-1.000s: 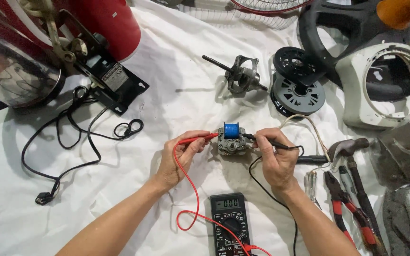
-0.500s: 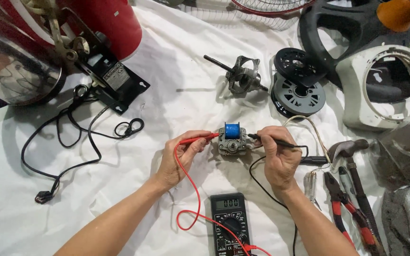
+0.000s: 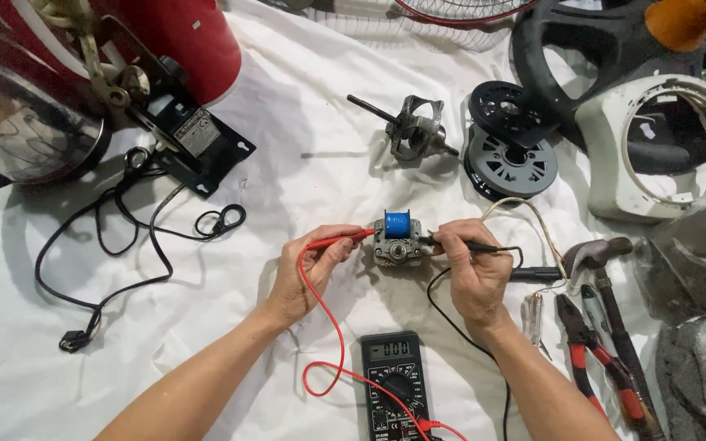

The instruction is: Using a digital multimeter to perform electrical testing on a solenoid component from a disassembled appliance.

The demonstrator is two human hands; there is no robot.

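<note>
Both probes on the small motor, mid-sheet, with clutter crowding the right.

Open white sheet [image 3: 304, 163] lies above and left of the hands; the right side is tight, with a hammer [image 3: 602, 261] and pliers [image 3: 594, 355] just beside the right wrist, and the multimeter [image 3: 394, 384] sits between the forearms. The left hand [image 3: 308, 273] pinches the red probe [image 3: 341, 239] in closed fingers, tip touching the small motor with the blue coil [image 3: 396, 238]. The right hand [image 3: 471, 273] is closed on the black probe [image 3: 484, 245], its tip at the motor's other side.
</note>
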